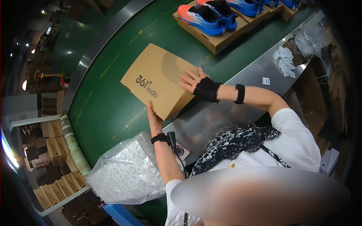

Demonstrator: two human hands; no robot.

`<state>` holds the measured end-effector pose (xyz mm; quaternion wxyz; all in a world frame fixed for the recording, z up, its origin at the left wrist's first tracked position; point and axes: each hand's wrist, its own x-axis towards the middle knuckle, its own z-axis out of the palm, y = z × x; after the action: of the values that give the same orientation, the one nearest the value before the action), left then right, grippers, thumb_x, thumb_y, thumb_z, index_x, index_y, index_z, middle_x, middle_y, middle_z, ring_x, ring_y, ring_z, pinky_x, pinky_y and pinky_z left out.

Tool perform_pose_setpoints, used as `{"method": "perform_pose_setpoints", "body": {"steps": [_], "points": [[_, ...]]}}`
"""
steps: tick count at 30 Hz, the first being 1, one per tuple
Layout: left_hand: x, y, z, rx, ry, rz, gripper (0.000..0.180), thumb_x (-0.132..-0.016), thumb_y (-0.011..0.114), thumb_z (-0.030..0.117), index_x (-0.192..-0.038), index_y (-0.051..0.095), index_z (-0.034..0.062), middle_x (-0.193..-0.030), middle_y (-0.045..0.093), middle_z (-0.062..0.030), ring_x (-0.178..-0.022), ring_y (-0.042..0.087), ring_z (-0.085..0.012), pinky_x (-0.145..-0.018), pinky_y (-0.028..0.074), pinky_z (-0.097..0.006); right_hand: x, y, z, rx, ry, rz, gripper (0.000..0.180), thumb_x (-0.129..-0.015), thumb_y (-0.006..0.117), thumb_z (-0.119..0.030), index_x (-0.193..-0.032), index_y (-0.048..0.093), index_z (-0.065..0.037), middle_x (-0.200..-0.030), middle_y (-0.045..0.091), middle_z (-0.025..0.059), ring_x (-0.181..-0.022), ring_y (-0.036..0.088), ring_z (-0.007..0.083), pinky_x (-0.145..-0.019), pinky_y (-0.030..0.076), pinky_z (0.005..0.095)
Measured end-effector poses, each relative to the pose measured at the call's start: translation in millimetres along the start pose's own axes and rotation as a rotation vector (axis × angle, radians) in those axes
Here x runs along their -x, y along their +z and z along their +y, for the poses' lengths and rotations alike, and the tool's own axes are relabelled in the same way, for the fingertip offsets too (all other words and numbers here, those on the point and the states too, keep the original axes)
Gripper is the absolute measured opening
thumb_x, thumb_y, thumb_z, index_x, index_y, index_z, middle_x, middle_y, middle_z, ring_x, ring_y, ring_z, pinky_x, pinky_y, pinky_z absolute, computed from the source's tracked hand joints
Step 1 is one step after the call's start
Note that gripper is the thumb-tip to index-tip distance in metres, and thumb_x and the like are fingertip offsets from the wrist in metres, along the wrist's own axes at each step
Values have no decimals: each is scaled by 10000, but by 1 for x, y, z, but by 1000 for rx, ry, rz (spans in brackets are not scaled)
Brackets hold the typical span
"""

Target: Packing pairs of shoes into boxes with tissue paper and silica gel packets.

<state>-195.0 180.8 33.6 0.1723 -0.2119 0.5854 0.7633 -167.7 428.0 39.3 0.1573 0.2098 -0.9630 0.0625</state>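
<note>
Your left hand grips the near edge of the closed brown cardboard box from below, and your right hand lies flat and spread on its lid, fingers not curled round anything. The box sits tilted, its near corner over the seam where the green conveyor belt meets the steel tabletop.

With only a flat palm on top, the box could slide off toward the belt if your left hand eases, or the lid could pop if the palm lifts unevenly. The scanner strapped at your left wrist has a cable that could snag the clear plastic bag just beside it.

Count: one closed box in your hands; at least two open boxes with blue and orange shoes farther up the belt; one plastic bag; a loose heap of small white packets, too many to count
</note>
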Motion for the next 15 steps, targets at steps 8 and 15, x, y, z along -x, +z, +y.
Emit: {"method": "perform_pose_setpoints", "body": {"steps": [8,15], "points": [[36,25,26,179,64,-269,579,-773,472,446,-1171,409,29,-1095,502,-108,-967,514,-224,-798,436,-359,-14,-138,19,-83,-238,-243,530,-631,638,-295,-1118,492,-146,-1146,468,145,-1072,436,326,-852,302,526],[132,61,10,-435,424,-329,792,-653,676,289,-1285,280,22,-1167,447,-119,-1057,460,-219,-826,419,-329,-36,-132,65,-314,-66,434,577,-701,608,-422,-1070,482,4,-1078,501,186,-964,496,331,-839,397,372]]}}
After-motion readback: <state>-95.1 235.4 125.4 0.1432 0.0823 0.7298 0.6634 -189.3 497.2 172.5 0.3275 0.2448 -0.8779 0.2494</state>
